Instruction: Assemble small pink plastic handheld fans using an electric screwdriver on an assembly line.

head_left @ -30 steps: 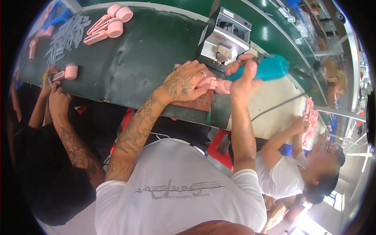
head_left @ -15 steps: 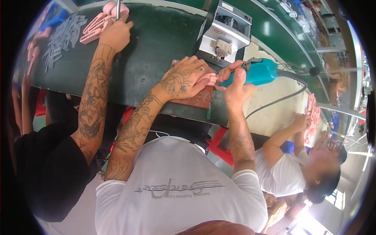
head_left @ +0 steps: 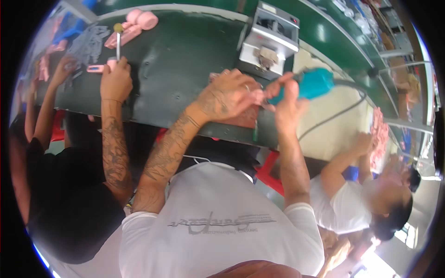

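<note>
My left hand is closed around a small pink plastic part, gripped at the fingertips and mostly hidden. Beneath that hand lies a reddish-brown board on the dark green bench. My right hand wraps round a teal corded power tool, thumb on top. The narrow end of the tool points left and meets or nearly meets the pink part; motion blur hides whether they touch. A thin green stick stands out at the board's right edge.
A silver bench machine stands behind my hands. The tool's black cable loops over a pale sheet. At left, a co-worker's hand holds a metal-shafted tool by pink parts and clear-grey pieces. Another person sits right, by a pink pile.
The whole view has shifted a little. My hands stay together at the pink part and tool. The left co-worker's hand has come nearer, away from the pink parts at the back.
</note>
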Demonstrator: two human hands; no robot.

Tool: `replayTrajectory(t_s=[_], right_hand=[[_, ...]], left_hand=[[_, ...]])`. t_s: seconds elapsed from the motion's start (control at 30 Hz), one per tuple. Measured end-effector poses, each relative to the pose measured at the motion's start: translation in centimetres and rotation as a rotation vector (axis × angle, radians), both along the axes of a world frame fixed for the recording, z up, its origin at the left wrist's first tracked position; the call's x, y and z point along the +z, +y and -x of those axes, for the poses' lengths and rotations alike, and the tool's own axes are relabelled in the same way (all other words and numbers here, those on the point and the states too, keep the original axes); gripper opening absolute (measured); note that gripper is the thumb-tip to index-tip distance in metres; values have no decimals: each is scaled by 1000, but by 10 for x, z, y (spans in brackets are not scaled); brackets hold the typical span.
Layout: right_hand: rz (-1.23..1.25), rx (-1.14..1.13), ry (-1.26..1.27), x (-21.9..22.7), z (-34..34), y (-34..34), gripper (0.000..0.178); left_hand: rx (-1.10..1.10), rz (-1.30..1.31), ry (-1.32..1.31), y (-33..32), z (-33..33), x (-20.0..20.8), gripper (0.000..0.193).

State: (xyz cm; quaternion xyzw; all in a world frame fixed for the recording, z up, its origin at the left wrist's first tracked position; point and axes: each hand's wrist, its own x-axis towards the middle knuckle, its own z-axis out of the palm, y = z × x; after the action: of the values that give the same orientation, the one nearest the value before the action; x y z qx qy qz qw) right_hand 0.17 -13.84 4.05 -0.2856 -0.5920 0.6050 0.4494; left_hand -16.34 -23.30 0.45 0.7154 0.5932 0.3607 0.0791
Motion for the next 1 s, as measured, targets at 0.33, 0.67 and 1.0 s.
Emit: replayTrajectory(t_s=[0.33,0.67,1.0], right_hand=[[-84,-141,356,28,-62,2,63],[-182,-285,-215,-9,-50,63,39],[-254,-260,-62,-35,-9,84,36]], left_hand=[[449,-281,130,-49,78,9,19],[847,-350,420,-64,201,-17,29],[565,-102,136,2,89,-46,28]])
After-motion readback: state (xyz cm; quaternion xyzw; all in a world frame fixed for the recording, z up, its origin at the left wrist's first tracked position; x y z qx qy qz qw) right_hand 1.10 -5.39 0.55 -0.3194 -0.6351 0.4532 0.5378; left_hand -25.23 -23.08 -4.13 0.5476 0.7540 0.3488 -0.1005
